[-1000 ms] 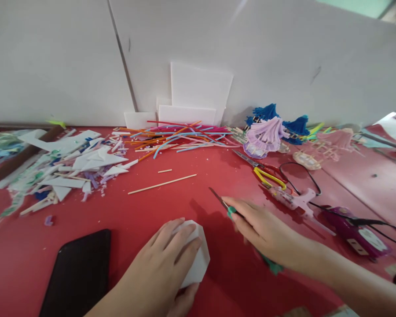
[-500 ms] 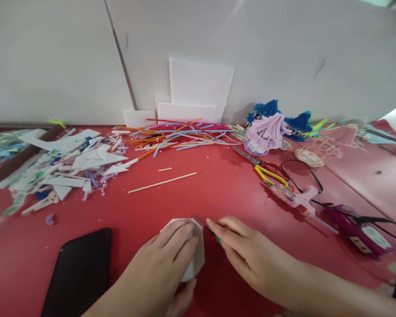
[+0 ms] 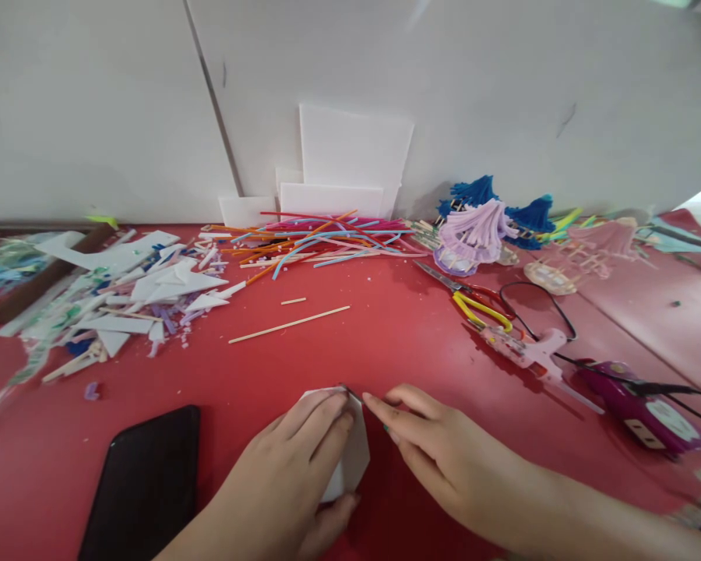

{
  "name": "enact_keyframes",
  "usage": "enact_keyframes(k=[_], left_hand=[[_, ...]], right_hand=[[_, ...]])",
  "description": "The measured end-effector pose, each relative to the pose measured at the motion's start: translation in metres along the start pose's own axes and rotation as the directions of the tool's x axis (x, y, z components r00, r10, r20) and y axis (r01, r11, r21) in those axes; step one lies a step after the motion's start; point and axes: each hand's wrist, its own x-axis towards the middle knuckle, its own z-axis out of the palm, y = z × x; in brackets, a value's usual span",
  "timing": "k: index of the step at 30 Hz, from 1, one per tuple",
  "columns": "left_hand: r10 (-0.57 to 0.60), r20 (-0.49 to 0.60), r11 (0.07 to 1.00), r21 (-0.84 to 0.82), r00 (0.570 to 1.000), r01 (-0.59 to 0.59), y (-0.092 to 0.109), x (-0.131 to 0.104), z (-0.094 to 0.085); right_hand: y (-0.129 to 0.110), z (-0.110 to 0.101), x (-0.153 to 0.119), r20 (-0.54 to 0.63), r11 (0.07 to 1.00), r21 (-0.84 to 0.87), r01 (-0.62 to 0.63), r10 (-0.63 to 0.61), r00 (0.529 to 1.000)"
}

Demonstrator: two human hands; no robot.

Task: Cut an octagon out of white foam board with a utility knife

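A white many-sided piece (image 3: 356, 452) is near the bottom centre of the red table. My left hand (image 3: 295, 452) lies over it, fingers across its top and thumb at its lower edge, gripping it. Just to the right, my right hand (image 3: 429, 432) is closed in a pinch on a thin dark tool (image 3: 354, 393). The tool's tip meets the top right edge of the white piece. A small green part shows between the right fingers; most of the tool's handle is hidden by them.
A black phone (image 3: 143, 479) lies left. White scraps (image 3: 175, 280) and coloured strips (image 3: 327, 234) lie behind, with a thin stick (image 3: 289, 324) nearer. At right are yellow-and-red pliers (image 3: 473, 304), a pink glue gun (image 3: 526, 351), a purple device (image 3: 636, 401) and a lilac model (image 3: 473, 234).
The white piece has tilted and shifted slightly right, showing more of its right side. My left thumb has moved right with it. The dark tool shows less beyond my right fingers.
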Motion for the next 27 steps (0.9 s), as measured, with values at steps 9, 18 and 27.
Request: enact_keyframes(k=[9,18,27], left_hand=[[-0.017,0.04,1.0,-0.003,0.999,0.017,0.001,0.003,-0.001],[-0.06,0.116,0.997,-0.031,0.991,0.064,0.003,-0.002,-0.006],[-0.04,0.211,0.999,0.026,0.977,0.035,0.009,0.008,-0.015]], right_hand=[[0.0,0.001,-0.001,0.005,1.0,0.014,-0.007,0.007,1.0],[-0.004,-0.005,0.003,0.03,1.0,-0.007,0.004,-0.003,1.0],[-0.005,-0.003,0.003,0.074,0.993,-0.122,0.001,0.008,0.997]])
